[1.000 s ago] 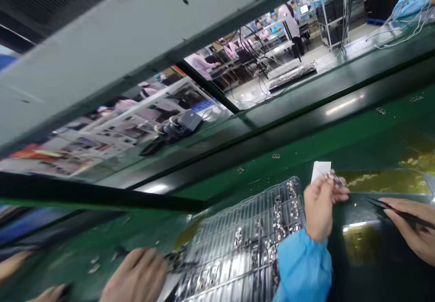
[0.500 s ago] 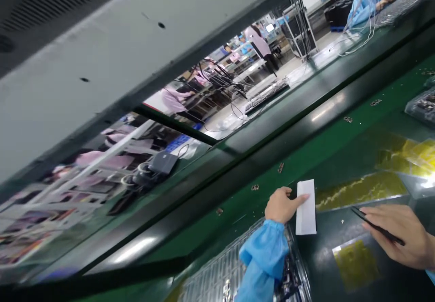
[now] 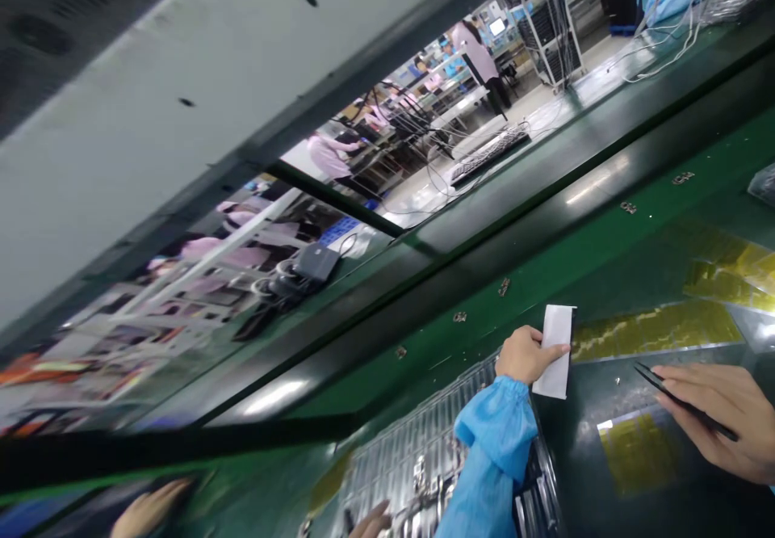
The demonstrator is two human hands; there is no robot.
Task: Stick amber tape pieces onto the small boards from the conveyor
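My left hand [image 3: 525, 355], in a blue sleeve, has its fingers curled and its thumb pressed on the edge of a white paper strip [image 3: 558, 354] that lies on the dark work mat [image 3: 581, 441]. My right hand [image 3: 723, 418] is at the right edge, closed on black tweezers [image 3: 678, 397] whose tips point left toward the strip. A clear tray [image 3: 417, 465] with rows of small metal parts sits under my left forearm. Yellow film sheets [image 3: 657, 329] lie just beyond the strip.
Another person's hands [image 3: 151, 507] show at the bottom left, with fingertips [image 3: 370, 520] near the tray. Small metal parts [image 3: 504, 286] are scattered on the green conveyor belt [image 3: 545, 263]. Beyond a grey overhead beam [image 3: 182, 102] are benches with cables and other workers.
My left hand dropped from holding a small part in the air to pressing the white strip. The view swung, so the tray slid lower. My right hand keeps the tweezers.
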